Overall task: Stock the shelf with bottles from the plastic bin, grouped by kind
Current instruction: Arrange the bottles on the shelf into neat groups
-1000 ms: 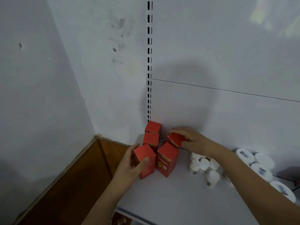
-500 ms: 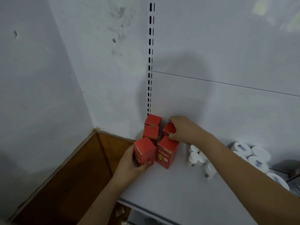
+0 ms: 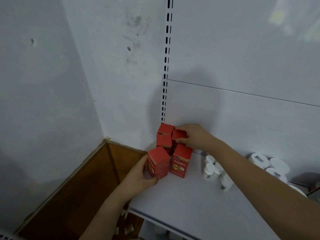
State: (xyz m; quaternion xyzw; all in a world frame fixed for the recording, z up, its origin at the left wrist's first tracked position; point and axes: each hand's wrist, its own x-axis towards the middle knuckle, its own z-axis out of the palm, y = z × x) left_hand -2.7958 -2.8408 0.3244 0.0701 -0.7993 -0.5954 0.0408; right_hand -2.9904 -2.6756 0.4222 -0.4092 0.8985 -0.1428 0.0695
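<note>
Five red cartons stand grouped at the shelf's (image 3: pixel 199 205) back-left corner: my right hand (image 3: pixel 194 135) pinches the rear right carton (image 3: pixel 179 134) between thumb and curled fingers, beside the corner carton (image 3: pixel 165 129), while my left hand (image 3: pixel 138 177) wraps the front left carton (image 3: pixel 158 161), just beside the front right carton (image 3: pixel 181 161). Step in hand, I judge: squaring the red group. Next: press both held cartons flush, release, then fetch more; white-capped bottles (image 3: pixel 210 168) stand near my right forearm.
</note>
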